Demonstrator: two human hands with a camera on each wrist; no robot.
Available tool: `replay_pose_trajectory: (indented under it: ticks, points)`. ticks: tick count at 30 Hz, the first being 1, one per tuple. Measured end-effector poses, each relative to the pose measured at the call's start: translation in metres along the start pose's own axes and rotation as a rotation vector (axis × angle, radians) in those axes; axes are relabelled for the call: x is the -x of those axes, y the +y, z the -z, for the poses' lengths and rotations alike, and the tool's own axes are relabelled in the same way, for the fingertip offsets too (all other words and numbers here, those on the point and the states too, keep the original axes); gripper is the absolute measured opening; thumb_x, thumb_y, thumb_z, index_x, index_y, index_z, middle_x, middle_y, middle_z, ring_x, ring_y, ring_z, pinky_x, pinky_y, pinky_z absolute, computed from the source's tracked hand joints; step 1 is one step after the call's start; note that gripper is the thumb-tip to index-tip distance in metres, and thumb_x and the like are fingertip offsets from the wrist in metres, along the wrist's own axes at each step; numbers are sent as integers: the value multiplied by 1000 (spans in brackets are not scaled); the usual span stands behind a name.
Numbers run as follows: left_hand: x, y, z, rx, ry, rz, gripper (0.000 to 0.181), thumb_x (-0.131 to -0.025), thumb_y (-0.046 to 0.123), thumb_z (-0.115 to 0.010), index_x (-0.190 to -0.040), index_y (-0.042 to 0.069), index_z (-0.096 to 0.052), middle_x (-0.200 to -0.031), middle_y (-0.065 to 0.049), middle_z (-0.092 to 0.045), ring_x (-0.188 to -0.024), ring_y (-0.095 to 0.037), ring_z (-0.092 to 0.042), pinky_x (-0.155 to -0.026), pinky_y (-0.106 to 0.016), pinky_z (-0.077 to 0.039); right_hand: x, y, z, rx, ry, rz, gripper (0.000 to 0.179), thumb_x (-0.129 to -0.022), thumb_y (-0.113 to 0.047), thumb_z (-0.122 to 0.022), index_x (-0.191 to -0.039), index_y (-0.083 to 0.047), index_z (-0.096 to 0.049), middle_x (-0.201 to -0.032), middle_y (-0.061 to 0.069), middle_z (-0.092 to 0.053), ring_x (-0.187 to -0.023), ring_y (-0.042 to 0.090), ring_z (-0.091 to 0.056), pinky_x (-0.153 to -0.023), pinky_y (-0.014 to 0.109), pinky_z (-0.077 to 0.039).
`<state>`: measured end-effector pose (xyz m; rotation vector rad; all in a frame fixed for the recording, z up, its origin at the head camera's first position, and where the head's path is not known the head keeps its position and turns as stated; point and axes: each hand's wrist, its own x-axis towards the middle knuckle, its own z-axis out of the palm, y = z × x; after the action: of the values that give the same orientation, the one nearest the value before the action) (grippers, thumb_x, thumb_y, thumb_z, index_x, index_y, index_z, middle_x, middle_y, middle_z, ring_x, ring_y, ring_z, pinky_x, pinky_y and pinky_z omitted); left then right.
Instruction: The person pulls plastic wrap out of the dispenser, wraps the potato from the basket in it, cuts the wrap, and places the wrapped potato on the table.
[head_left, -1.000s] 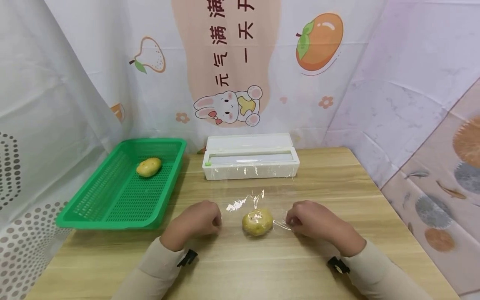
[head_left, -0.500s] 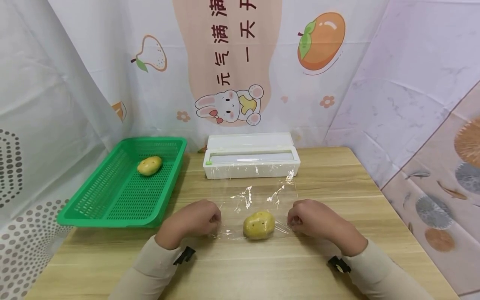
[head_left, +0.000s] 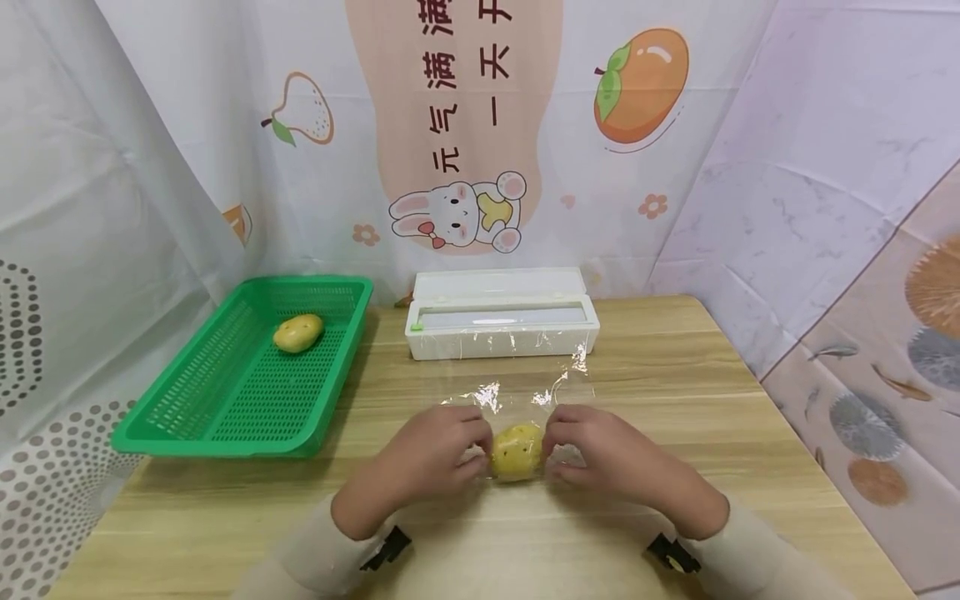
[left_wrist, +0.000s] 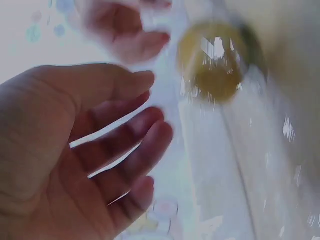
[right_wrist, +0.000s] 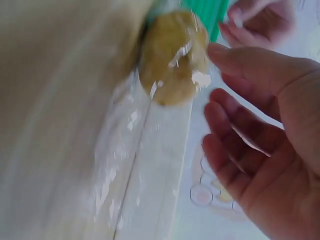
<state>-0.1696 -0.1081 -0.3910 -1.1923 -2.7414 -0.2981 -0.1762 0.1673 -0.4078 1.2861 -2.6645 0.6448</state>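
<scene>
A yellow potato (head_left: 517,452) lies on the table under clear cling film (head_left: 487,396), which runs back to a white dispenser box (head_left: 502,340). The left hand (head_left: 442,454) is at the potato's left side, its fingers loosely bent; in the left wrist view a gap shows between thumb and fingers. The right hand (head_left: 592,450) stands at the potato's right side with fingers and thumb apart. In the right wrist view the film shines over the potato (right_wrist: 172,60). Whether the fingertips touch film or potato is hard to tell.
A green plastic basket (head_left: 330,392) with another potato (head_left: 298,333) inside stands at the left. The dispenser's lid (head_left: 498,283) is raised at the back of the wooden table (head_left: 675,358). Printed cloth (head_left: 585,217) hangs behind.
Both hands have moved inward from the sides, up to the potato, and their fingers have loosened. The film edges have been drawn in around it.
</scene>
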Motion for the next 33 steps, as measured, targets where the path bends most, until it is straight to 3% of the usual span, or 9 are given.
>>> replay_pose_trajectory:
  ticks: [3,8,22,33]
  points:
    - [-2,11,-6,-35,83,-42,7,-81,32,-70,-84,26,-68,-90,13,-60,-77,-5,-56,-70,-27,-48,-3,-10,-5,6,57,55,20,-73,-22,-80,-88,-24,-66,-99,-13,-58,-91,3,-56,-79,23,-51]
    - [-2,16,-14,-83,101,-18,9,-80,35,-72,-81,26,-69,-92,11,-60,-77,-7,-57,-71,-29,-47,-5,-17,-12,49,82,50,26,-71,-22,-82,-93,-20,-68,-106,-9,-58,-97,4,-56,-84,23,-51]
    - [-3,8,-24,-44,35,100,44,-71,51,-77,-94,17,-62,-96,8,-59,-72,-5,-52,-63,-23,-47,-12,-12,-22,105,40,-79,45,-70,-28,-81,-111,-19,-65,-115,-9,-57,-106,6,-55,-91,27,-49]
    - [-7,-5,-34,86,-19,223,57,-66,52,-81,-105,15,-64,-97,7,-62,-82,-7,-57,-74,-27,-51,-26,-10,-26,121,3,-150,59,-64,-30,-84,-117,-20,-61,-118,-8,-57,-108,10,-53,-93,30,-47]
